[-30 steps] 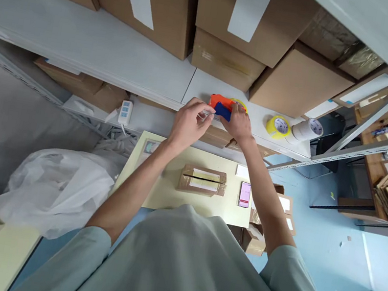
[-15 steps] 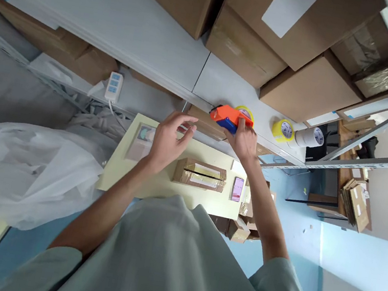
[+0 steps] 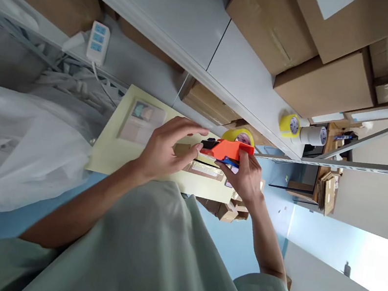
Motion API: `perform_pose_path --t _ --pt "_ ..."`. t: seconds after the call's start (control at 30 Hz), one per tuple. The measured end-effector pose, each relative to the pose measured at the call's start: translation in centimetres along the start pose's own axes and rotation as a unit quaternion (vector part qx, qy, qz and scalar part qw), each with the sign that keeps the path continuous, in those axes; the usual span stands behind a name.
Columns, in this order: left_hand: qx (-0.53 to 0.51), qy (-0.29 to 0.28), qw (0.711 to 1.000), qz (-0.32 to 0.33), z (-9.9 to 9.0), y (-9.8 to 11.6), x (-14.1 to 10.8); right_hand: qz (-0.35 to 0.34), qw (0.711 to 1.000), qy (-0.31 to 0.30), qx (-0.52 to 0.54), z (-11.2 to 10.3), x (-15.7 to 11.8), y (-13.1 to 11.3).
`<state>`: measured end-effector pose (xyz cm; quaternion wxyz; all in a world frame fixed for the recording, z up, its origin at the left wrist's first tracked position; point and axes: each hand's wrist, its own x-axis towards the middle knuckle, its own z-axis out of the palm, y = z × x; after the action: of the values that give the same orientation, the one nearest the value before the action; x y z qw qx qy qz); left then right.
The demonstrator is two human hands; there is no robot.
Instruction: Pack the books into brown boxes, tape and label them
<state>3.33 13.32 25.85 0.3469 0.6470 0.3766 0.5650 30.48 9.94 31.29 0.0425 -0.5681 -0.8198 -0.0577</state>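
Observation:
My right hand (image 3: 246, 176) grips an orange and blue tape dispenser (image 3: 228, 149) with a roll of yellow tape (image 3: 242, 136) on it. The dispenser's black end points left, toward my left hand (image 3: 171, 147). That hand has thumb and fingers apart around this end; whether a fingertip touches it I cannot make out. Below the dispenser, a taped cardboard box (image 3: 205, 169) lies on the pale yellow table (image 3: 104, 150), partly hidden by my hands and the dispenser.
A grey shelf (image 3: 183, 29) holds large cartons (image 3: 273, 25), a yellow tape roll (image 3: 289, 125) and a white roll (image 3: 313, 135). A power strip (image 3: 98, 43) hangs left. A flat clear-covered item (image 3: 142, 122) lies on the table. White plastic sheeting (image 3: 22, 151) bulges at left.
My right hand has brought the tape dispenser from the shelf edge down over the table, close to my left hand. The view has shifted too.

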Motion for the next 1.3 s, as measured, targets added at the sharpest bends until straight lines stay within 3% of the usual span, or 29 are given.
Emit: perform_pose_path --t 0.2,0.4,0.5,0.63,0.83,1.13,1.3 --pt "-0.008 -0.04 0.999 -0.018 -0.4 -0.7 -0.6 -0.024 0.999 -0.04 0.012 -0.8 -0.8 -0.5" --pt "-0.048 -0.045 0.997 -0.044 -0.5 -1.3 -1.4 -0.02 0.996 -0.09 0.009 -0.8 -0.9 -0.8" --pt "-0.087 -0.06 0.987 -0.123 -0.6 -1.7 -1.7 -0.016 0.991 -0.134 0.003 -1.0 -0.7 -1.1" --pt "-0.176 -0.094 0.95 -0.239 -0.6 -2.7 -2.1 -0.012 0.983 -0.182 0.01 -1.6 -0.3 -1.6" --pt "-0.245 -0.141 0.899 -0.335 0.0 -4.4 -3.3 -0.005 0.96 -0.279 0.018 -2.6 0.8 -2.6" --pt "-0.285 -0.088 0.86 -0.413 2.3 -6.2 -7.7 0.079 0.904 -0.42 0.004 -2.7 3.7 -4.8" --pt "-0.249 -0.038 0.85 -0.463 2.5 -9.0 -10.5 0.102 0.862 -0.497 -0.003 -5.2 5.3 -3.1"
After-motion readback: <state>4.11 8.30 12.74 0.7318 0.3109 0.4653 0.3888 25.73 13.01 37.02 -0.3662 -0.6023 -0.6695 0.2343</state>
